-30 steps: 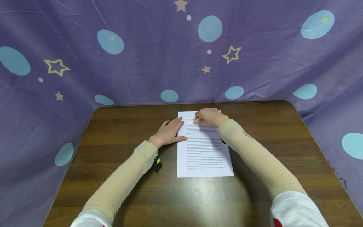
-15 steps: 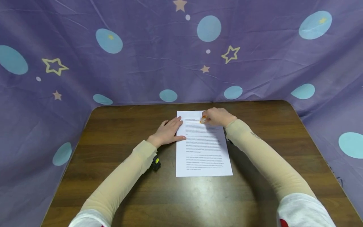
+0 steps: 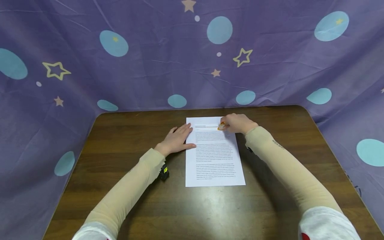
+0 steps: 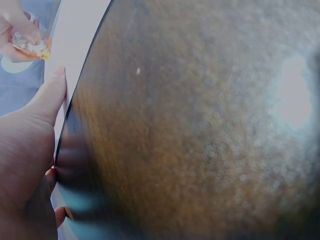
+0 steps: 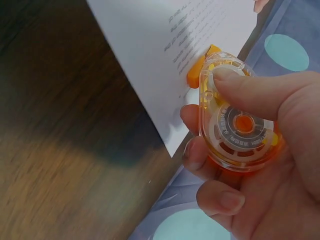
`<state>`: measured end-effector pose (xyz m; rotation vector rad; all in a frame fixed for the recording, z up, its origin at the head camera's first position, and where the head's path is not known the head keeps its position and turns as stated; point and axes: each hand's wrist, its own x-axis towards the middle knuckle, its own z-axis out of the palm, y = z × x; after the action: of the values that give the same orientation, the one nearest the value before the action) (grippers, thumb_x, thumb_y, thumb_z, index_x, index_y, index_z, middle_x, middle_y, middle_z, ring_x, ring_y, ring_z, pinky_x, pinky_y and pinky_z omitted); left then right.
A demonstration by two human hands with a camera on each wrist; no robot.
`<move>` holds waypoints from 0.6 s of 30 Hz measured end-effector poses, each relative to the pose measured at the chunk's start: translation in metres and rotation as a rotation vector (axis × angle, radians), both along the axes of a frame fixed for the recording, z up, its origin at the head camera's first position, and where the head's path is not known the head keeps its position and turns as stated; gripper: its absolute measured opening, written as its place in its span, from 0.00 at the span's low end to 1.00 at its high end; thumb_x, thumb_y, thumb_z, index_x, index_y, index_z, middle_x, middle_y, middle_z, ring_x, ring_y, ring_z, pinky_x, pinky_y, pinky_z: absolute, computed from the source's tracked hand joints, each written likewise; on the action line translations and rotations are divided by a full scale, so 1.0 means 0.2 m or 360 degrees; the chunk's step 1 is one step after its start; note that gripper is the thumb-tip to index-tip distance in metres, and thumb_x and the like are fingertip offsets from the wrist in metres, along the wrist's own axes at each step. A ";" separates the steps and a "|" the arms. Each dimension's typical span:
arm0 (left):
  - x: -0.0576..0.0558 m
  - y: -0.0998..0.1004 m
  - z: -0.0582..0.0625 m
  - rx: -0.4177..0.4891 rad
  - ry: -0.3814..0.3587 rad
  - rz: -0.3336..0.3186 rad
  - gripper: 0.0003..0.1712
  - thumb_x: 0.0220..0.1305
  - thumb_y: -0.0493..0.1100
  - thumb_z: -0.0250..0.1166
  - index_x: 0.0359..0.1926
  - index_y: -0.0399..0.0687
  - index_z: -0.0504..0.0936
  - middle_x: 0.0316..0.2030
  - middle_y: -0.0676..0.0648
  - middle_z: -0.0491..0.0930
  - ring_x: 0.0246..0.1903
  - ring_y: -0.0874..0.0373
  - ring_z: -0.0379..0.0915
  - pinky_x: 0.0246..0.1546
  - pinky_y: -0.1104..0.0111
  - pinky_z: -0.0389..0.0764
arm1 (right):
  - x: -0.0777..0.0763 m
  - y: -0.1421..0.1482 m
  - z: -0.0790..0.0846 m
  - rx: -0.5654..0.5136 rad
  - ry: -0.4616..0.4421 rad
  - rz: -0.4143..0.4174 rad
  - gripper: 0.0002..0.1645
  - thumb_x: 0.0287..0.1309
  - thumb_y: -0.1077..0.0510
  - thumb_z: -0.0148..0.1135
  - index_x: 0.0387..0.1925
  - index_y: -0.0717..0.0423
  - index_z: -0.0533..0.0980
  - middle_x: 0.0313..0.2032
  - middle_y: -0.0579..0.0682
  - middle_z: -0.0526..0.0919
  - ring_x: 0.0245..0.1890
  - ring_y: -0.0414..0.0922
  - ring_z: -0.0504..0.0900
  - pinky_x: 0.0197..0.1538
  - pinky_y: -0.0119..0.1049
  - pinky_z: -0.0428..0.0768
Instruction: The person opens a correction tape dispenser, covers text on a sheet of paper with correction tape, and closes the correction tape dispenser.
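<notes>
My right hand (image 3: pixel 239 124) pinches the one clear tape dispenser (image 5: pixel 243 123), long axis slanting, orange tip aimed left and down at the one printed sheet (image 3: pixel 214 156), near its upper right corner toward the surface's (image 3: pixel 168 213) far edge. Its disc lettering is too small to read; my left hand's (image 3: pixel 175 141) fingers spread over the sheet's left edge.

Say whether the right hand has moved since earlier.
Yes: in the head view, the right hand has moved rightward along the paper, toward its right edge.
</notes>
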<state>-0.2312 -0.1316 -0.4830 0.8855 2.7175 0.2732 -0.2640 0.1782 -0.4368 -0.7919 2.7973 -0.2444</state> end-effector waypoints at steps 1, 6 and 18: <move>0.00 0.00 0.00 0.0002 -0.0003 0.0001 0.53 0.72 0.69 0.59 0.82 0.41 0.54 0.83 0.42 0.45 0.82 0.49 0.40 0.78 0.42 0.46 | 0.00 0.01 0.00 0.0007 -0.0003 -0.0004 0.05 0.66 0.60 0.67 0.42 0.51 0.84 0.33 0.47 0.84 0.31 0.45 0.76 0.33 0.44 0.76; 0.00 0.00 0.00 0.0003 -0.0007 0.0006 0.53 0.72 0.69 0.59 0.82 0.41 0.54 0.83 0.42 0.45 0.82 0.49 0.40 0.78 0.42 0.46 | 0.00 0.04 -0.01 0.0015 0.0022 0.0004 0.05 0.65 0.61 0.66 0.41 0.51 0.84 0.34 0.47 0.84 0.33 0.46 0.78 0.33 0.46 0.77; 0.00 0.01 0.00 0.0040 -0.0079 0.0019 0.52 0.74 0.67 0.57 0.82 0.40 0.52 0.83 0.41 0.43 0.82 0.47 0.37 0.78 0.42 0.42 | 0.02 0.06 -0.02 -0.0025 0.0004 -0.0029 0.06 0.66 0.60 0.69 0.44 0.51 0.85 0.38 0.49 0.86 0.36 0.48 0.81 0.39 0.52 0.81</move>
<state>-0.2313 -0.1305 -0.4825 0.8582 2.6801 0.3280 -0.2601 0.1909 -0.4404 -0.7708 2.8095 -0.2694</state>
